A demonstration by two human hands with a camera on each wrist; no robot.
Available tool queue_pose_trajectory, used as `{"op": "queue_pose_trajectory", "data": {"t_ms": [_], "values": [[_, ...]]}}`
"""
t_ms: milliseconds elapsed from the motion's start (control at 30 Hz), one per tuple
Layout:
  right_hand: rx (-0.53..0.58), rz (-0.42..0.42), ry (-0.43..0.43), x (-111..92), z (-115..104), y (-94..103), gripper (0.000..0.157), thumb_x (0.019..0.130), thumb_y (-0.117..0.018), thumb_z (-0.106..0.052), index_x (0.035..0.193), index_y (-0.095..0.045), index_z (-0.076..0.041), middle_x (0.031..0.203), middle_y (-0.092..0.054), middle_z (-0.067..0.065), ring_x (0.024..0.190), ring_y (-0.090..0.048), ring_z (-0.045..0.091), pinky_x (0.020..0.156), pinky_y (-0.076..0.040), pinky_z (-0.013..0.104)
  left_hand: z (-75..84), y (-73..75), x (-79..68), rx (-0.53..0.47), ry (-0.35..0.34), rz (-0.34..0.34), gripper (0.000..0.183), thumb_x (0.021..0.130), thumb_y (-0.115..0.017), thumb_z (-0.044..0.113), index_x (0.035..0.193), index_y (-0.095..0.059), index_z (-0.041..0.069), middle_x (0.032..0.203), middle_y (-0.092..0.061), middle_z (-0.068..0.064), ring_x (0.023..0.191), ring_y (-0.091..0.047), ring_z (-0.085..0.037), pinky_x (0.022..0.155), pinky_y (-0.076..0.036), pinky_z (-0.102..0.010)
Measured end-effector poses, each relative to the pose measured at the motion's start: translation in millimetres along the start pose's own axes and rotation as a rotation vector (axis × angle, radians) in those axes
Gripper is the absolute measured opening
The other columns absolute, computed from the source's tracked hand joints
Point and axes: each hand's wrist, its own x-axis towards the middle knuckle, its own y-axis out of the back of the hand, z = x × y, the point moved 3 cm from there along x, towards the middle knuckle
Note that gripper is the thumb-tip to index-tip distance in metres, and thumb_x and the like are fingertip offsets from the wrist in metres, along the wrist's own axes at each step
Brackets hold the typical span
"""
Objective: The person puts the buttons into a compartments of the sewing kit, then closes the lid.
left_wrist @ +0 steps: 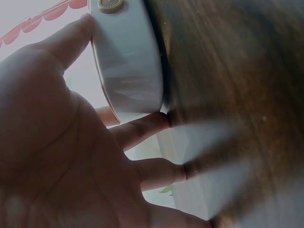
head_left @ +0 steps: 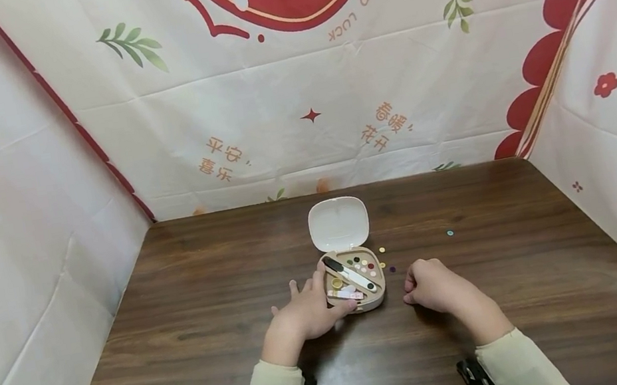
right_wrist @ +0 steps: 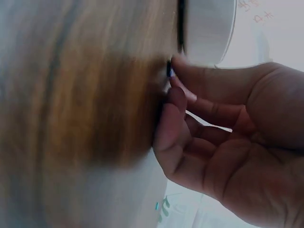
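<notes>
An open sewing kit case (head_left: pixel 376 303) stands on the table, its white lid (head_left: pixel 338 224) tilted back. Inside lie a long white tool with a black end (head_left: pixel 352 274), a yellow ring (head_left: pixel 337 283) and several small buttons (head_left: pixel 364 265). My left hand (head_left: pixel 306 311) holds the case's left front corner between thumb and index finger, other fingers spread. Right of the case my right hand (head_left: pixel 435 285) is low over the table, fingers curled, thumb and index tips close together. A dark purple button (head_left: pixel 392 269) shows near them; whether they grip anything is unclear.
Two yellow buttons (head_left: pixel 381 250) lie beside the case's right edge. A teal button (head_left: pixel 450 233) is farther right on the brown wooden table (head_left: pixel 209 289). Printed white cloth (head_left: pixel 281 96) hangs behind and along both sides.
</notes>
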Motion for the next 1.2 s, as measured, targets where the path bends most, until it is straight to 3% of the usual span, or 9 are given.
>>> {"op": "queue_pose_trajectory", "data": {"t_ms": [200,333,500,633,767,1033,1200], "values": [[-0.017,0.020,0.000,3,-1,0.3,0.027,0.090,-0.081,-0.010,0.069,-0.065,-0.011,0.068,-0.061,0.000,0.069,-0.056,0.017,0.064,-0.045,0.031,-0.6,1.3,-1.8,0.005,-0.002,0.003,0.105,0.096,-0.059,0.075,0.173,-0.006,0.027,0.174,-0.035,-0.014,0.165,-0.016,-0.049,0.114,-0.017,-0.089],[0.049,0.024,0.018,9,-2,4.5,0.026,0.093,-0.078,-0.011,0.070,-0.066,-0.010,0.067,-0.063,0.000,0.063,-0.057,0.015,0.059,-0.045,0.029,-0.1,1.5,-2.7,0.005,0.000,-0.003,0.105,0.096,-0.059,0.075,0.173,-0.008,0.026,0.174,-0.035,-0.012,0.165,-0.015,-0.048,0.114,-0.018,-0.089],[0.111,0.142,0.110,28,-18,15.1,0.018,0.098,-0.072,-0.015,0.082,-0.071,-0.007,0.079,-0.070,0.003,0.072,-0.059,0.016,0.067,-0.048,0.031,-0.9,2.4,-2.2,0.003,0.007,0.002,0.105,0.096,-0.059,0.076,0.173,-0.008,0.027,0.175,-0.034,-0.011,0.165,-0.015,-0.048,0.115,-0.018,-0.089],[0.195,0.219,0.100,43,-30,17.2,0.016,0.101,-0.071,-0.019,0.092,-0.072,-0.006,0.085,-0.069,0.006,0.077,-0.060,0.018,0.069,-0.048,0.030,-1.0,1.9,-1.3,0.009,0.010,0.000,0.104,0.096,-0.058,0.076,0.173,-0.008,0.028,0.174,-0.035,-0.011,0.165,-0.016,-0.048,0.114,-0.019,-0.088],[0.248,0.232,0.085,54,-36,12.4,0.014,0.100,-0.072,-0.019,0.093,-0.071,-0.007,0.084,-0.067,0.005,0.075,-0.059,0.017,0.067,-0.047,0.028,-0.3,0.1,-0.9,0.015,0.008,-0.007,0.104,0.096,-0.057,0.077,0.173,-0.008,0.028,0.174,-0.035,-0.012,0.165,-0.017,-0.048,0.114,-0.020,-0.089],[0.172,0.208,0.118,65,-44,5.1,0.015,0.099,-0.071,-0.015,0.085,-0.072,-0.008,0.075,-0.064,0.003,0.069,-0.056,0.015,0.063,-0.044,0.027,0.3,0.7,-2.2,0.026,0.014,-0.004,0.105,0.096,-0.057,0.078,0.173,-0.008,0.027,0.174,-0.035,-0.012,0.165,-0.018,-0.048,0.114,-0.021,-0.088],[0.082,0.246,0.171,64,-48,5.5,0.016,0.095,-0.074,-0.012,0.080,-0.073,-0.008,0.072,-0.064,0.003,0.069,-0.057,0.016,0.066,-0.046,0.030,1.3,0.4,-1.8,0.026,0.014,-0.007,0.105,0.096,-0.056,0.078,0.173,-0.008,0.027,0.174,-0.036,-0.012,0.165,-0.017,-0.047,0.115,-0.021,-0.088]]}}
